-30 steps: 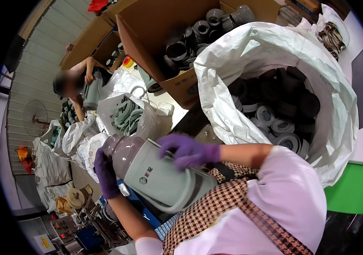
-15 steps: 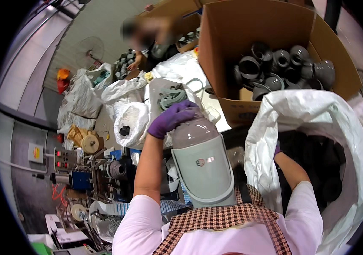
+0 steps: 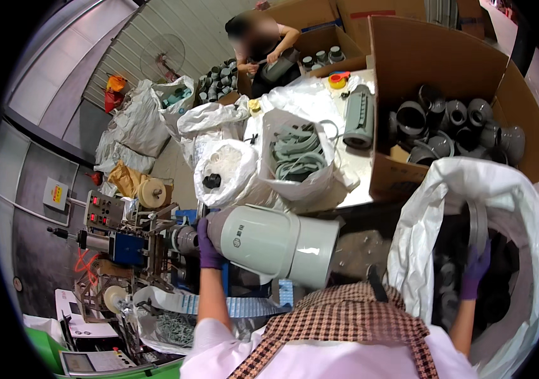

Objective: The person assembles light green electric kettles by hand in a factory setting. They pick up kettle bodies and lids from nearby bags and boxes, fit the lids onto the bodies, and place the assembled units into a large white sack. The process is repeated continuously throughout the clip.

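My left hand [image 3: 209, 247], in a purple glove, is closed round the glossy grey neck end of a pale green plastic jug body [image 3: 262, 241]. The jug body lies sideways before my chest, its wide base to the right and a handle band along it. Just left of that hand is a dark grey collar [image 3: 185, 239] on a machine; whether it touches the jug is hidden. My right hand [image 3: 477, 268], also gloved, reaches into a big white sack [image 3: 411, 243] and grips a grey ring-shaped part [image 3: 477, 222], seen edge-on. Darker parts lie deeper in the sack.
A cardboard box [image 3: 386, 174] of grey collars stands beyond the sack. White bags, one with pale green handles [image 3: 296, 151], and a white table [image 3: 363, 189] lie ahead. The machine [image 3: 125, 256] is at left. A co-worker [image 3: 263, 50] sits behind, handling a grey jug body.
The jug body has swung from upright to sideways, its neck now toward the machine at left. My right hand, mostly hidden before, now shows inside the sack with a ring-shaped part.
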`<state>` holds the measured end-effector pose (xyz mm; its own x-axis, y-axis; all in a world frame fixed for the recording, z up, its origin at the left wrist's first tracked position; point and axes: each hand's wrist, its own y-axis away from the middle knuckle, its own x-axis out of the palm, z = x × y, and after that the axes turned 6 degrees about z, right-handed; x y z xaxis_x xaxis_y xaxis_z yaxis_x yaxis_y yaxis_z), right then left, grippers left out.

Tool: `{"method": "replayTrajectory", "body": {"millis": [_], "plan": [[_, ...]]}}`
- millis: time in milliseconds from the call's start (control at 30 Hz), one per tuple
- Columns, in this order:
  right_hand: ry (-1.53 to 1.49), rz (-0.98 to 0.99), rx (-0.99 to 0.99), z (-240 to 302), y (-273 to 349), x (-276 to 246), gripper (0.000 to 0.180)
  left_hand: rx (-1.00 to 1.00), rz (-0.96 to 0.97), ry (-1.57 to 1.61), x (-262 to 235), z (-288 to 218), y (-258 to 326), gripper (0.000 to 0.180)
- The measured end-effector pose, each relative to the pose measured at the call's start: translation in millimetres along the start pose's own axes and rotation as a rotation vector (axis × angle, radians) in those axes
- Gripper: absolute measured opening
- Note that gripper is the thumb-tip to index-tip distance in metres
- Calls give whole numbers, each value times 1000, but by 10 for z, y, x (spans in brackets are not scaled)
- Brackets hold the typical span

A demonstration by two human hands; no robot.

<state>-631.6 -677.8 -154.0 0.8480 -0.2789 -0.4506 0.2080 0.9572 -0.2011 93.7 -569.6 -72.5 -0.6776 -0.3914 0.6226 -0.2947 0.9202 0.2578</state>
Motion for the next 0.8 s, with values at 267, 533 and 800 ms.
{"method": "replayTrajectory", "body": {"millis": [267,533,800], "plan": [[-318,346,-598,2698,232,2514,44,371,-206,231,-433,780,498,55],[-508,624,-964,3195,698,3302,50,580,-450,256,-1060,216,1192,40],[-708,799,-711,3364,1039,3711,67,912,-606,-18,-834,-384,1617,42]]}}
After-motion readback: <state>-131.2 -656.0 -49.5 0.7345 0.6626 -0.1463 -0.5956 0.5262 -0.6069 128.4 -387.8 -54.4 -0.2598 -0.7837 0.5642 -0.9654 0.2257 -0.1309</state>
